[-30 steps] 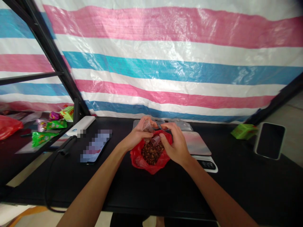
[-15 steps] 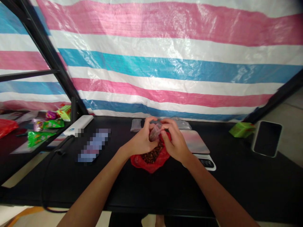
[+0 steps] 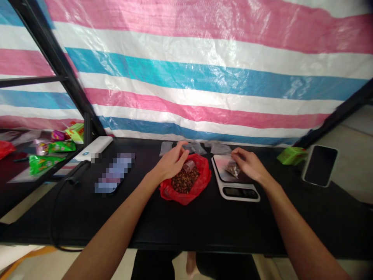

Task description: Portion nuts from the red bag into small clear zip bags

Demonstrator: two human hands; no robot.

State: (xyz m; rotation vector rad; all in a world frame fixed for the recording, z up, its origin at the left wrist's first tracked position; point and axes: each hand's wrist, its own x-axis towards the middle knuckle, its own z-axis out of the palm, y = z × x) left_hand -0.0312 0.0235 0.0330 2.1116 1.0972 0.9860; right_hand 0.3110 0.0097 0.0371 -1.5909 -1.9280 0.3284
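Note:
My left hand (image 3: 171,164) hangs with its fingers apart over the rim of a red plastic bag (image 3: 201,182), which is full of brown pieces (image 3: 185,181), possibly dried food. Just under the fingertips, a small clear plastic cup (image 3: 189,166) lies on the brown pieces. To the right, a white digital kitchen scale (image 3: 233,192) stands on the table. A small clear bag (image 3: 232,168) holding brown pieces rests on its platform, pinched at the top by the fingers of my right hand (image 3: 249,163).
Several flat clear plastic bags (image 3: 166,148) lie along the back of the black table (image 3: 180,229). A white power bank (image 3: 94,148), a blurred phone (image 3: 115,173), a green box (image 3: 292,155) and a black phone (image 3: 319,165) lie around. Snack packets (image 3: 43,163) sit at left.
My hands have moved apart. The small clear bag has gone from between them onto the scale under my right hand, and the cup now lies in the red bag. The view has tilted slightly.

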